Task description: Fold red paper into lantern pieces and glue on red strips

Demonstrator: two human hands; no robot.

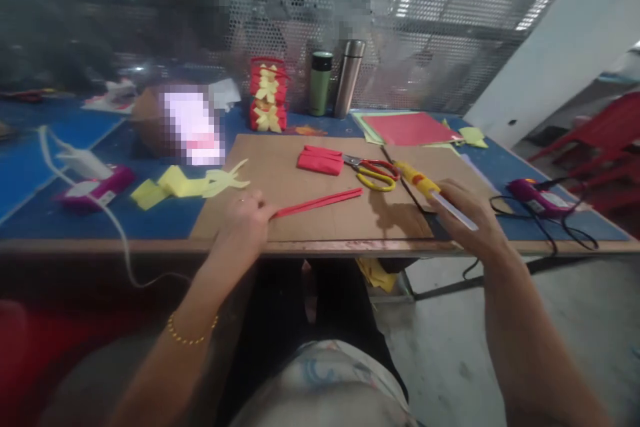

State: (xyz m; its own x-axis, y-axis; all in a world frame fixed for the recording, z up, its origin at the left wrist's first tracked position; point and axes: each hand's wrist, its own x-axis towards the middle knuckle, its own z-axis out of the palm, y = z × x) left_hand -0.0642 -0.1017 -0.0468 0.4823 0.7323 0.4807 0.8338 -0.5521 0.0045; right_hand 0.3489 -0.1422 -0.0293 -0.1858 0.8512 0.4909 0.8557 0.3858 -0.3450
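Observation:
My left hand [246,219] pinches one end of a narrow red strip [320,203], which lies slantwise over the brown cardboard [270,153]. In my right hand [465,217] is a yellow hot glue gun [417,179] with a whitish glue stick [454,210] jutting from its back; its black cord trails beside it. Between the hands, scissors [376,173] with red and yellow handles rest on the cardboard. Their blades touch or nearly touch a folded red piece [321,159]. Pale yellow cut pieces [190,183] lie left of the cardboard, partly on it.
At the back stand a red box-like craft with yellow bows [269,97], a green tumbler [321,83] and a steel flask [349,80]. Red and green sheets [405,129] lie back right. Purple power strips [543,199] with cables sit at both sides. A lit phone [195,127] leans at left.

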